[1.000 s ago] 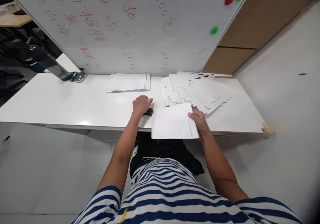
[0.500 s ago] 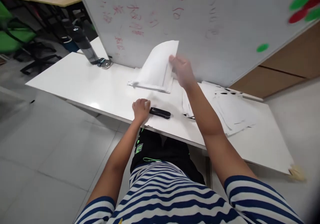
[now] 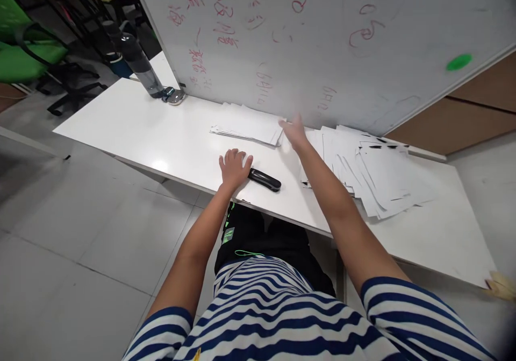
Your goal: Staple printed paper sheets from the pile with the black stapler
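Just left of the black stapler [image 3: 265,180], my left hand [image 3: 235,168] lies palm down, fingers spread wide and seemingly holding nothing; whether the thumb touches the stapler's end I can't tell. Beyond the stapler and a little to its left lies the squared paper stack [image 3: 248,124]: light, limp sheets, I judge, apt to slip over one another and crease, best pinched at the right-hand edge with the thumb on top. The stapler itself looks stiff, smooth-shelled and heavier than the paper, best gripped around its middle. Beyond it to the right, my right hand [image 3: 293,131] is blurred by the stack's corner, fingers parted; I can't tell whether a fingertip meets paper. Well to the stapler's right spreads a loose pile of papers [image 3: 391,181], overlapping and skewed, likely to slide if tugged.

Far left of the stapler stand a green chair [image 3: 28,62] and a dark bottle [image 3: 141,68]; beneath it runs the glossy white desk [image 3: 121,119], slick enough, I'd guess, for sheets to skate. Beyond it rises the whiteboard [image 3: 314,54], and far to its right the pale wall [image 3: 487,199].
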The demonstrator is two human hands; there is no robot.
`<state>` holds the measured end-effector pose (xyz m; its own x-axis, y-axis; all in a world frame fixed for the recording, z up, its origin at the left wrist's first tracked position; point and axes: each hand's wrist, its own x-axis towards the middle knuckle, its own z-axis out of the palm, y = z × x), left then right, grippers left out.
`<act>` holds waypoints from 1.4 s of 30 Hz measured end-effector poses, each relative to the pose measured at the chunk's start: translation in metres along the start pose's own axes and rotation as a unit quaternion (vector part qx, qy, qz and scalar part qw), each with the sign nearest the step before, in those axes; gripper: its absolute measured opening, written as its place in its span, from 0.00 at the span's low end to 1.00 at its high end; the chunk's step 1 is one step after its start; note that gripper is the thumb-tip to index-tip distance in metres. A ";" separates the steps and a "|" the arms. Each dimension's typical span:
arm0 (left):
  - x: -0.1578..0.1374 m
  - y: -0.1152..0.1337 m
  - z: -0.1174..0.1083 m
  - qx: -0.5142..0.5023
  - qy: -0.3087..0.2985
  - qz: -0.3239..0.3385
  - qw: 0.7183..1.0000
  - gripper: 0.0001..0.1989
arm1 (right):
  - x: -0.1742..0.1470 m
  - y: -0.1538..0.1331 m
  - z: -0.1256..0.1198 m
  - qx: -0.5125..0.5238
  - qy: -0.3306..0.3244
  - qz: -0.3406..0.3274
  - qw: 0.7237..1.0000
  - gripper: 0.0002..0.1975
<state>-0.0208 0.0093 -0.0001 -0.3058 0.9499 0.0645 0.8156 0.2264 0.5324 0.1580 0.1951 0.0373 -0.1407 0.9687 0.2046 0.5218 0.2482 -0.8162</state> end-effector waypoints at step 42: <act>0.014 -0.008 0.002 0.028 0.027 0.029 0.999 0.24 | -0.186 0.082 -0.241 -0.292 0.150 0.193 0.925 0.25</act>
<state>-0.0306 0.0215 -0.0052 -0.2825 0.9492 0.1390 0.8578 0.1850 0.4795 0.4303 0.0372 0.0626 0.3441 0.9233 0.1704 0.8621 -0.2388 -0.4470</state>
